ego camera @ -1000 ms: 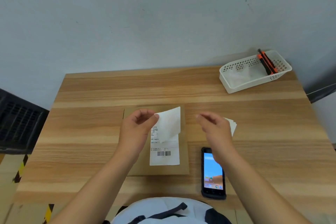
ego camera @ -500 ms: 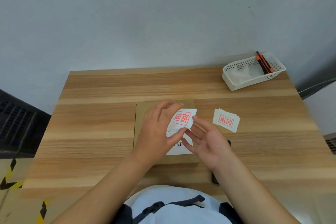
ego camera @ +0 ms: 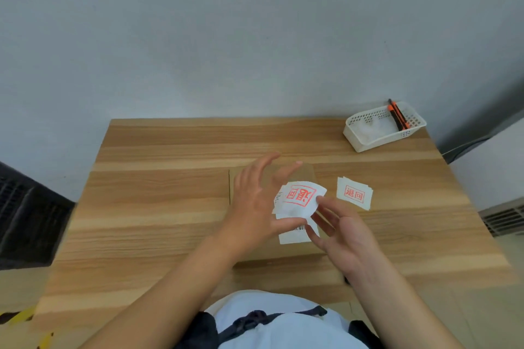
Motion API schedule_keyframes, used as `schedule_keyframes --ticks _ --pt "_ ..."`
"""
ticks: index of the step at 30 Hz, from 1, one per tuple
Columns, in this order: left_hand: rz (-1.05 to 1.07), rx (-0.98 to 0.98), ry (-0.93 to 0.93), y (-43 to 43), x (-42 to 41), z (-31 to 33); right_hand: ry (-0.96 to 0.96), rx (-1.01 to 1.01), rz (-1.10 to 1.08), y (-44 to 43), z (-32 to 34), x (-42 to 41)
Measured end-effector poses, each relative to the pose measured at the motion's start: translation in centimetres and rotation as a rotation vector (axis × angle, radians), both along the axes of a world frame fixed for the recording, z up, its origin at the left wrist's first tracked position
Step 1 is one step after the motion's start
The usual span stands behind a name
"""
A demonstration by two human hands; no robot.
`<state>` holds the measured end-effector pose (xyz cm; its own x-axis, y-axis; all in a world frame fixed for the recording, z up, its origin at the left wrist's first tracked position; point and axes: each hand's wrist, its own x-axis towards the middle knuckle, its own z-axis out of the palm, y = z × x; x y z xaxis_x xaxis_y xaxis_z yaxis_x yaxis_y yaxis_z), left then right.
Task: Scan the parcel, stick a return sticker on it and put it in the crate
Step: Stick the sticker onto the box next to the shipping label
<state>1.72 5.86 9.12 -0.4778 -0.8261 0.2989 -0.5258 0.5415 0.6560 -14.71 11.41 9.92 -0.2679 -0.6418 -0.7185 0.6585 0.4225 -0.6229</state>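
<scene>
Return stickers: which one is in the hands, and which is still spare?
The curled return sticker over the parcel, pinched by both hands' fingers, print upside down. The spare stack lies flat on the table.

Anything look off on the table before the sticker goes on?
One oddity: the return sticker, held by both hands over the parcel, has its red stamp upside down compared with the spare stickers. The basket looks tidy.

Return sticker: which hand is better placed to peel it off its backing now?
Right, probably. The right hand has fingertips at the return sticker's free right edge, while the left hand pins its lower edge above the parcel.
</scene>
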Motion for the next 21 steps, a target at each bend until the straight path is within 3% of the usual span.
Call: schedule_keyframes --ticks 4,8,12,17,19,21 --pt "0.119 0.318 0.159 -0.5 1.0 -0.3 -0.029 -0.052 -0.071 0.8 0.0 1.0" --pt "0.344 1.029 0.623 -0.8 1.2 -0.7 -0.039 -0.201 -0.101 1.5 0.6 2.2" --pt "0.217 1.407 0.657 -0.4 2.0 -1.0 0.043 -0.237 -0.091 2.2 0.5 3.6" --pt "0.248 1.539 0.841 0.3 2.5 -2.0 0.150 -0.155 -0.112 3.4 -0.7 5.2" --pt "0.266 1.446 0.853 0.5 2.9 -1.9 0.208 -0.102 -0.091 3.8 -1.1 5.9" --pt "0.283 1.206 0.723 0.8 3.5 -1.5 0.295 -0.005 -0.089 4.1 -1.5 6.4"
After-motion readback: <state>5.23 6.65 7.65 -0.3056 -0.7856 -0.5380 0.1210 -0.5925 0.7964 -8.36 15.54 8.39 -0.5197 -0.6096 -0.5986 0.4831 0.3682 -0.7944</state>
